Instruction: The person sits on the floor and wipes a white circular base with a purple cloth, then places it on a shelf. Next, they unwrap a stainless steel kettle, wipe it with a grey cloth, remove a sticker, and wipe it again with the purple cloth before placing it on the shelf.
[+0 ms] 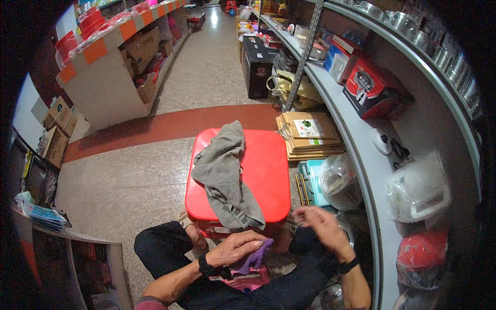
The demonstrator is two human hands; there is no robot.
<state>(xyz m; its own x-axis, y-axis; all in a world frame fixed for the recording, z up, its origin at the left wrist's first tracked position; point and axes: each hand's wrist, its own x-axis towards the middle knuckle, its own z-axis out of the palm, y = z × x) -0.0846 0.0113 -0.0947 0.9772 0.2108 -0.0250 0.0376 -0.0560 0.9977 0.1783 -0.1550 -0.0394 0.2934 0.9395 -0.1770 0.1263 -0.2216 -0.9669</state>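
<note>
A red plastic stool (267,166) stands before me, and a crumpled grey cloth (224,174) lies lengthwise across its left half, one end hanging over the near edge. Between my knees, my left hand (240,248) grips a small purple cloth (254,257) that hangs from its fingers. Below that cloth is a pink object (248,281), mostly covered. My right hand (321,226) is raised over my right knee, blurred, its fingers partly curled and apart, touching nothing that I can see. Black bands circle both wrists.
Right of the stool are stacked wooden boards (314,139), turquoise items (316,182) and plastic-wrapped goods (339,178). A long metal shelf (348,143) with boxes runs along the right. At the left stand a display counter (112,81) and a low cabinet (93,240). A tiled aisle (201,66) leads away.
</note>
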